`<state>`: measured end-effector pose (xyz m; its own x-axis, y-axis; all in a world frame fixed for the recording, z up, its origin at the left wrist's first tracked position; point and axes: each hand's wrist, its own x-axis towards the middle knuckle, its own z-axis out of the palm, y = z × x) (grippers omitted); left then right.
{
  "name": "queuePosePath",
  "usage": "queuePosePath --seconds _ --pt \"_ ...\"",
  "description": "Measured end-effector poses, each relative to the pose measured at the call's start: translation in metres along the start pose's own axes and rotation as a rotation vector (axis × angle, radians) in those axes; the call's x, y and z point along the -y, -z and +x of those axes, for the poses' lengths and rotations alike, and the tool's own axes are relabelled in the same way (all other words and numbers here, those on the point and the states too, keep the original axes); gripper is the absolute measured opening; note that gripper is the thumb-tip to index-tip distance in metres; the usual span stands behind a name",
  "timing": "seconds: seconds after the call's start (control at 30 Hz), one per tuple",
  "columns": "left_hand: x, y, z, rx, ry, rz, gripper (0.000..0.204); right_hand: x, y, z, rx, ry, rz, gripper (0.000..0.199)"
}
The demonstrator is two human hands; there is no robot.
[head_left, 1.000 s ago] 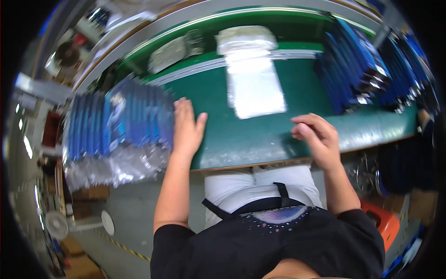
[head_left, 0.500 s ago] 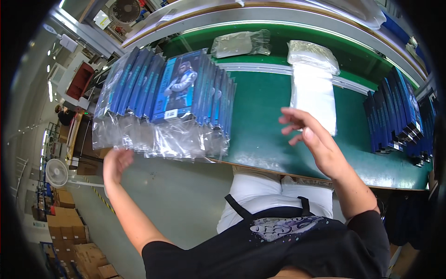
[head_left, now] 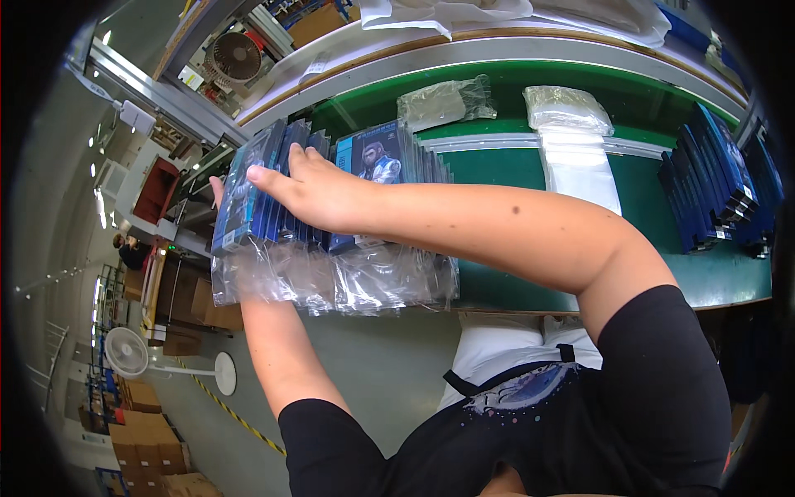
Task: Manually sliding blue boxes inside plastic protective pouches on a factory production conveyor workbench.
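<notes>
Blue glossy boxes in wrinkled clear plastic are being supported by the green table, at its left end. Against them the right hand is being held, thumb spread, nothing clasped; of the mostly hidden left hand, grip cannot be told.

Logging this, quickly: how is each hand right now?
Left hand: mostly hidden behind bagged boxes; open or closed cannot be told.
Right hand: open, against the same boxes.

On the workbench, bagged boxes stand left of bags.
</notes>
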<state>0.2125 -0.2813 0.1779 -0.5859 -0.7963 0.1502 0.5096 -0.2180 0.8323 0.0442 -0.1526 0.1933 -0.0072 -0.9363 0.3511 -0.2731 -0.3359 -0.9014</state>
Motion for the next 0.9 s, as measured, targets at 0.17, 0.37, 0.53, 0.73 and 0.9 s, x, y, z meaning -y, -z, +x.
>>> queuePosePath --seconds 0.17,0.37,0.53,0.73,0.9 --pt "0.001 -0.015 0.003 0.034 0.128 -0.025 0.082 0.001 -0.014 0.007 -0.064 -0.024 -0.09 0.096" --pt "0.004 -0.058 -0.016 -0.231 0.058 0.086 0.078 0.006 0.011 0.006 -0.11 -0.044 -0.052 0.09" --pt "0.022 -0.055 -0.061 -0.225 0.036 0.109 0.071 -0.014 0.057 -0.038 -0.462 0.079 0.012 0.097" --pt "0.074 -0.032 -0.063 -0.268 -0.019 0.086 0.07 -0.112 0.04 -0.1 -0.245 -0.58 0.153 0.112" --pt "0.093 -0.018 -0.06 -0.292 -0.054 0.106 0.069 -0.098 0.013 -0.105 -0.426 -0.658 0.109 0.112"
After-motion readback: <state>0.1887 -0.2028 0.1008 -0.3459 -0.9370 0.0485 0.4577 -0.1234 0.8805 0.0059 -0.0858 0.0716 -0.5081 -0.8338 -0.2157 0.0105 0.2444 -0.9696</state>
